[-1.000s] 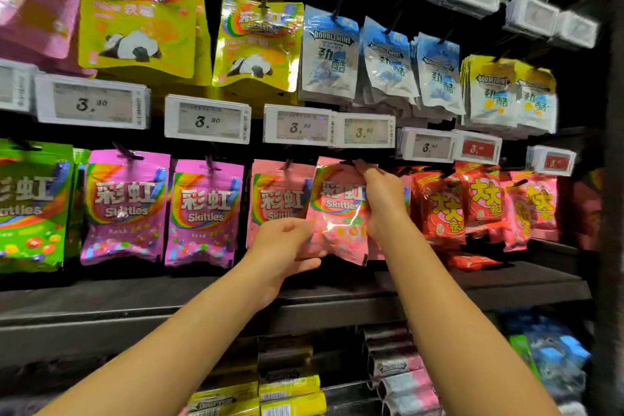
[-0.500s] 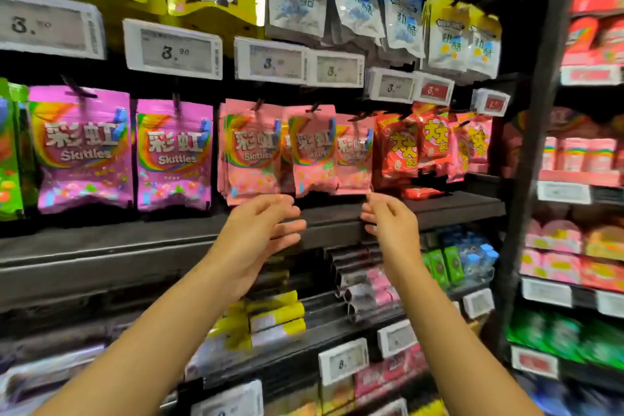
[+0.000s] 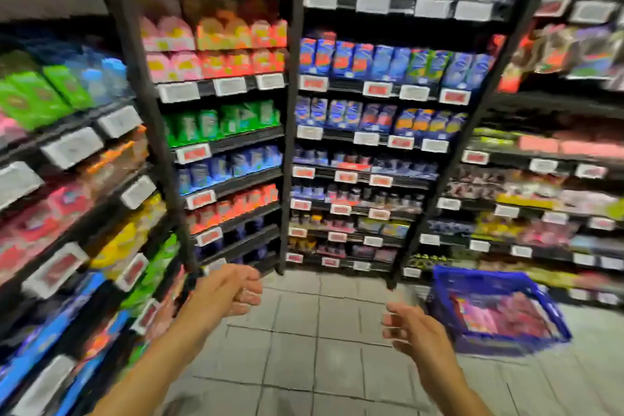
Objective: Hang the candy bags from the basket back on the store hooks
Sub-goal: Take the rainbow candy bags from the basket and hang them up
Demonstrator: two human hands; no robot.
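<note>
A blue plastic basket (image 3: pixel 543 300) stands on the tiled floor at the lower right, with several pink candy bags (image 3: pixel 506 312) lying inside. My right hand (image 3: pixel 413 331) hovers a little left of the basket, fingers relaxed and holding nothing. My left hand (image 3: pixel 229 290) is out in front near the left shelf's lower post, also empty with loosely spread fingers. The hooks with the hanging Skittles bags are out of view. The whole picture is blurred by motion.
Black store shelves (image 3: pixel 290 111) full of candy packs and price tags line the left side, the back and the right. Grey floor tiles (image 3: pixel 314 348) lie between them, in front of the basket.
The pink bag was let go on its hook and both hands came away empty and dropped. My view swung right and down from the hooks to the aisle corner and the basket.
</note>
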